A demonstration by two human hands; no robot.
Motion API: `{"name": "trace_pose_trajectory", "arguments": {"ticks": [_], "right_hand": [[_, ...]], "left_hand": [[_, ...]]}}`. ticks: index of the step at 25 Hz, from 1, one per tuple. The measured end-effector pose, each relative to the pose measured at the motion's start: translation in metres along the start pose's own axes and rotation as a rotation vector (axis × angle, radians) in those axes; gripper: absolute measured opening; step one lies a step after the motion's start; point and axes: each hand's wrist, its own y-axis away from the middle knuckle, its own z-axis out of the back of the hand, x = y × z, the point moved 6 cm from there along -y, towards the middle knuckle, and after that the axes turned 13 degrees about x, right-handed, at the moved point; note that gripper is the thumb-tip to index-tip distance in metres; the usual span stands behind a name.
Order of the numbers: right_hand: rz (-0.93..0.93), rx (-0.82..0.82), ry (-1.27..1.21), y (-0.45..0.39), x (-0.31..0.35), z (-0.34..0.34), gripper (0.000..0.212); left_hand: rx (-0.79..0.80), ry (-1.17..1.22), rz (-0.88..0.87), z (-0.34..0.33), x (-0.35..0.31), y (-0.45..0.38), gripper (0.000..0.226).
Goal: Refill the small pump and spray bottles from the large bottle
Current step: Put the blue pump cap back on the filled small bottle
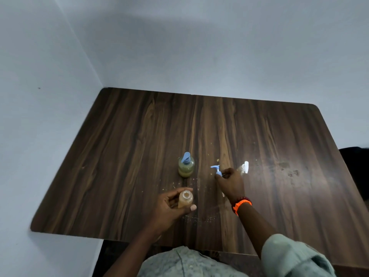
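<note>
Table [139,156] dark brown wood grain, streaky lighter bands. Pump bottle [186,167] at 12 o'clock of left hand: yellow-green liquid, blue pump top. Open small bottle [185,199]: amber/orange. Loose pump head [216,169] light blue. Spray bottle [244,168] at 1 o'clock of right hand: white top, clear-yellowish body. Wristband [240,204] orange w/ dark red beads. Walls [179,47] pale blue-grey. Shirt sleeve [289,256] pale green.

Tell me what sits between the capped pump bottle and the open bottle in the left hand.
Head view: only bare table with a few small crumbs between the capped pump bottle and the open bottle that the left hand holds.
</note>
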Motion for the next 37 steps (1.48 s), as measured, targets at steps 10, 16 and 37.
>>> {"name": "trace_pose_trajectory", "arguments": {"ticks": [10,16,37], "right_hand": [[0.476,0.258,-0.568,0.122,0.108,0.022,0.032],[0.575,0.208,-0.256,0.142,0.125,0.016,0.027],[0.646,0.327,0.253,0.141,0.090,-0.005,0.042]], "left_hand": [[0.047,-0.047,0.007,-0.010,-0.006,-0.012,0.052],[0.083,-0.071,0.002,-0.014,-0.005,-0.017,0.056],[0.093,-0.054,-0.122,-0.017,-0.019,-0.013,0.056]]}}
